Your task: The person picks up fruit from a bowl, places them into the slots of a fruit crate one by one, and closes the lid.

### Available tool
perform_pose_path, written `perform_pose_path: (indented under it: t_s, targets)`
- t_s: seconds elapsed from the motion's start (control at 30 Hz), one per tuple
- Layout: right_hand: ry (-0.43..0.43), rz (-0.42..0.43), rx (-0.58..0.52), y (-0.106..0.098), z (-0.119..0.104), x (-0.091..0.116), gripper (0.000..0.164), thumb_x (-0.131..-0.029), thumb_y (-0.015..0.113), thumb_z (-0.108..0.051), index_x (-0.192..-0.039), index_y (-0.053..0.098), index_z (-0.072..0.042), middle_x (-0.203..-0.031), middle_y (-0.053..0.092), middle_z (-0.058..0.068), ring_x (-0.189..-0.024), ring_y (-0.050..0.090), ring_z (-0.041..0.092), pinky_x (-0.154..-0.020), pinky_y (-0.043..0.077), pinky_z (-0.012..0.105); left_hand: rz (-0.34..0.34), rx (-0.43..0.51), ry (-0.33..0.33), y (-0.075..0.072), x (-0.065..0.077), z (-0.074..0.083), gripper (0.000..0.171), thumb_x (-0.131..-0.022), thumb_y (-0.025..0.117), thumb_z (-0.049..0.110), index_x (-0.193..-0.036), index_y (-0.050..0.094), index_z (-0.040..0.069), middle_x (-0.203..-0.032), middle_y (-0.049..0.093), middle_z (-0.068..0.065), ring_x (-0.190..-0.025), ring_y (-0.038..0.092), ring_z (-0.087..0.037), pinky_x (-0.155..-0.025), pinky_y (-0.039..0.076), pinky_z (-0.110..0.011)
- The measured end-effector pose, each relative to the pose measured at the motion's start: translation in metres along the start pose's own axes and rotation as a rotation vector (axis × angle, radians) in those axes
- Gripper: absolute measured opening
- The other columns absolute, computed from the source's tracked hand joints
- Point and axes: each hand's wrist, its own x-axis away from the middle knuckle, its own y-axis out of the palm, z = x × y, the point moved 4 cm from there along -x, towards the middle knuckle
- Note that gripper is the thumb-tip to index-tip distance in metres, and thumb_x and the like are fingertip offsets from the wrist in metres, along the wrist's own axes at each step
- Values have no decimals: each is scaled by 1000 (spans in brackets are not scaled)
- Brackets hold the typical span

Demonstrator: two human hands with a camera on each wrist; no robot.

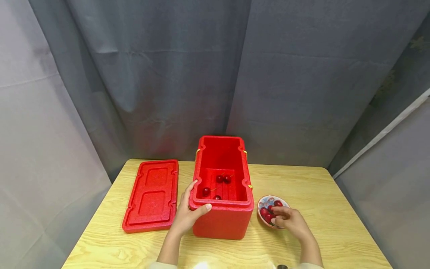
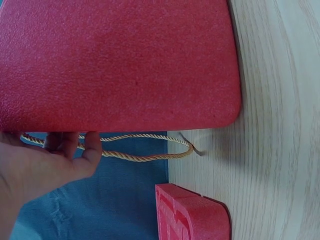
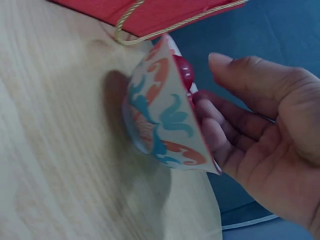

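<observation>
A deep red foam box stands uncovered on the table, with several dark cherries on its floor. My left hand holds the box's near left corner, thumb over the front rim and fingers along the side. In the left wrist view, the fingers bend against that side beside a gold cord loop. Right of the box sits a small patterned bowl of cherries. My right hand reaches over its right rim, fingertips down among the fruit and thumb apart from them.
The red lid lies on the table left of the box. Yellow cords hang at the box's sides. Grey curtains rise behind the wooden table. A small dark round object shows at the bottom edge.
</observation>
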Motion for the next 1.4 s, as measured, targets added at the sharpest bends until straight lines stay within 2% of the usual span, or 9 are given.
perform_pose_path:
  t_s: [0.13,0.3,0.5,0.73,0.87,1.0,1.17,1.4]
  targets:
    - [-35,18,58,5,-3,-1,40,-74,74,1,-111,61,11,-89,65,15,-77,59,21,-62,49,24,-13,13,12,0,3,12,81,-76,77,23,-143,32,29,-137,32,-12,-120,39,-31,-87,44,-39]
    - [-51,40,110,12,-4,-4,37,-74,74,0,-108,63,10,-91,65,16,-75,59,19,-61,48,23,-21,34,24,0,8,27,81,-76,76,19,-144,31,19,-135,33,-16,-118,40,-34,-86,45,-40]
    - [-39,70,208,16,1,-11,30,-76,73,-1,-104,67,4,-97,66,14,-75,55,17,-62,46,26,-11,22,2,-1,1,5,82,-75,77,26,-142,31,35,-138,31,-9,-121,39,-29,-88,45,-39]
    - [-80,88,269,16,2,-14,25,-74,75,-5,-97,69,4,-94,66,15,-76,55,18,-64,46,30,-4,19,7,0,0,-2,82,-74,78,32,-140,31,42,-139,30,-6,-120,39,-29,-87,45,-39]
    - [-46,106,236,14,0,-10,25,-75,75,-7,-98,69,2,-87,65,11,-72,54,17,-60,46,27,-7,20,3,0,0,-3,82,-74,78,32,-140,31,41,-139,30,-7,-120,39,-29,-87,46,-38]
    - [-25,125,156,9,-5,-3,29,-78,74,-9,-104,68,1,-87,65,8,-74,57,17,-58,47,25,-4,18,7,0,0,-3,81,-74,77,32,-140,31,40,-139,30,-7,-120,40,-29,-87,45,-39]
    - [-58,123,110,1,-19,3,33,-81,73,-14,-110,66,0,-98,65,9,-85,59,21,-65,49,26,-1,34,-3,-1,1,-3,82,-74,78,32,-140,31,43,-138,30,-5,-120,40,-29,-87,46,-38]
    - [-146,120,116,-15,-51,4,36,-83,71,-23,-112,63,-3,-99,64,10,-92,58,25,-70,49,32,-6,36,1,0,0,-4,82,-74,78,30,-140,31,42,-139,30,-6,-121,40,-30,-88,45,-38]
